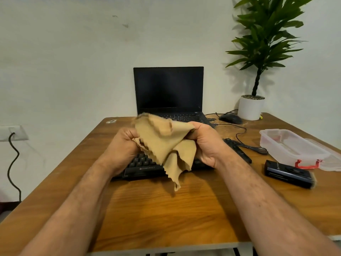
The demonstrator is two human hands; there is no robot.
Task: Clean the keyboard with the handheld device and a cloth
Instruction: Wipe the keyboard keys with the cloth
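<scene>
Hands meet above a black keyboard [145,166] on a wooden bench [166,209], both working a tan cloth [166,143] held in the air between them. The left hand [122,145] has its grip clenched around one bunched edge of the cloth, fingers curled inward; the right hand [206,143] grasps the opposite edge the same way, knuckles toward the camera. The cloth's loose corners hang down in front of the keyboard, one pinked tip reaching nearly to the bench surface without clearly touching it. The keyboard lies flat near the middle of the bench, largely hidden behind the hands and cloth, its front edge and maker's label showing. To the right, well apart from both hands, a black handheld device [288,172] rests on the bench, just in front of a clear plastic container [293,146] with a red latch. Behind the keyboard, an open laptop [168,89] with a dark screen stands against the pale wall. A black mouse [230,118] sits beside the laptop, its cable trailing across the bench. A potted plant [254,100] in a white pot occupies the far right corner.
</scene>
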